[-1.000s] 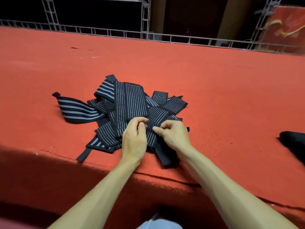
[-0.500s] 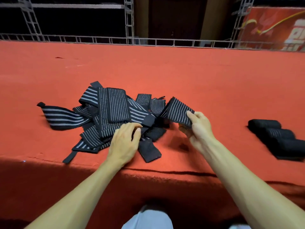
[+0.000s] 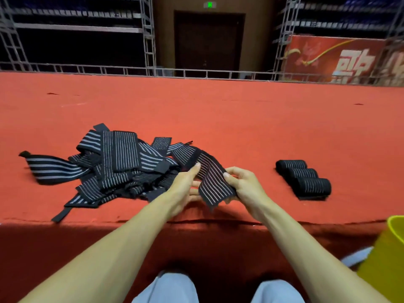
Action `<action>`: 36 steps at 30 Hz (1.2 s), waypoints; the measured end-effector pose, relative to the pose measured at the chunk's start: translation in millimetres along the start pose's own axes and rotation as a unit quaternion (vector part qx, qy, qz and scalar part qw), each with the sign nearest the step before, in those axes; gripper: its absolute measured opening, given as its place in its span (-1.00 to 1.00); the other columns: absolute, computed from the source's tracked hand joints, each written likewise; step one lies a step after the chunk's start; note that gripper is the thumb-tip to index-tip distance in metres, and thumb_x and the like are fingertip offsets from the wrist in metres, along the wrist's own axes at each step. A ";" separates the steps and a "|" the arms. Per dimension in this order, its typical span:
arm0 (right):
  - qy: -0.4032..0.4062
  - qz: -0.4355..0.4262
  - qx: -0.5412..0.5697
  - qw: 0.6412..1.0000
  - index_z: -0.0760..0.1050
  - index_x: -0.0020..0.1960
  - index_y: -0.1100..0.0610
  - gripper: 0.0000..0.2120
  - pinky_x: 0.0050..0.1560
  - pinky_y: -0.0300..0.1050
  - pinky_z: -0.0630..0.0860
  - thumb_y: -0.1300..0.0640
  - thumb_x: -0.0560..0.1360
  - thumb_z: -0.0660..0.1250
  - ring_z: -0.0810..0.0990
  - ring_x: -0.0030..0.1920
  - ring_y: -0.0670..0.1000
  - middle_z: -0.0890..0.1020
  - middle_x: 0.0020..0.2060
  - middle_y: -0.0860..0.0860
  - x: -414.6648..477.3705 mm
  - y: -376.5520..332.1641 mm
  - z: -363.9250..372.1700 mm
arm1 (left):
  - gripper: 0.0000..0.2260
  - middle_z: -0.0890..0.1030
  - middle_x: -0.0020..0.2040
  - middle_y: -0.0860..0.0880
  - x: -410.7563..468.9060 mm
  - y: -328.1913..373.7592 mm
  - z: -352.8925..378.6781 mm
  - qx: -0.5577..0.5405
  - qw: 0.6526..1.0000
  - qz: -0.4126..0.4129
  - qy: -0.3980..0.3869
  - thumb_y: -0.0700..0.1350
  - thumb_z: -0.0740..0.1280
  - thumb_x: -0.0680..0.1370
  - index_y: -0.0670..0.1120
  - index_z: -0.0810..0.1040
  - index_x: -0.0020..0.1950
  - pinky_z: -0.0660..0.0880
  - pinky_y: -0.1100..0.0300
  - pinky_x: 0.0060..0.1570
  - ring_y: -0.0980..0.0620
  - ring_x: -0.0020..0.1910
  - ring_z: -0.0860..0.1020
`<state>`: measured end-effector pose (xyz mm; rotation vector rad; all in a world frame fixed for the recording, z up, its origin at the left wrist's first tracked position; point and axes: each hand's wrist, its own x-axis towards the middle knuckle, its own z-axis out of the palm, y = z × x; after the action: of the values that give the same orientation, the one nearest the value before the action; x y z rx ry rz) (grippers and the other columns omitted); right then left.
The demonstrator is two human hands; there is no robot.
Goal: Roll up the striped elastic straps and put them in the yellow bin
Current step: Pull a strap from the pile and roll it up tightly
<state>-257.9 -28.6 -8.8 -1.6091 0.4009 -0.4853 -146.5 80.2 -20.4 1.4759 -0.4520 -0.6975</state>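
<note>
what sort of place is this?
Likely an event hall or stage area: a red carpeted platform, grey metal truss frames behind it, and a red printed banner at the back right.

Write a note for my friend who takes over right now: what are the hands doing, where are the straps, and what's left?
Hands: left hand and right hand both pinch one unrolled strap above the red table.
Things: loose pile at left; three rolled straps on the table at right; yellow bin at lower right, inside hidden.
Done: three rolled, not binned.
Left: roll the held strap and the pile, bin everything.
</note>
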 end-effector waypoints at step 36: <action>0.038 -0.017 -0.398 0.917 0.58 0.14 0.13 -0.78 0.15 -0.16 0.42 0.18 0.54 0.25 0.56 0.17 0.08 0.65 0.11 0.07 187.9 69.0 32.1 | -0.74 0.56 0.20 0.01 116.3 -36.2 -94.7 0.554 0.775 0.271 0.136 -0.10 0.16 0.60 -0.06 0.49 0.25 0.33 0.11 0.29 0.01 0.22 0.47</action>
<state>-79.9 -107.1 -65.7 -2.3911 0.6872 -0.4344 -3.8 74.1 -78.6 2.3284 -1.1179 0.3780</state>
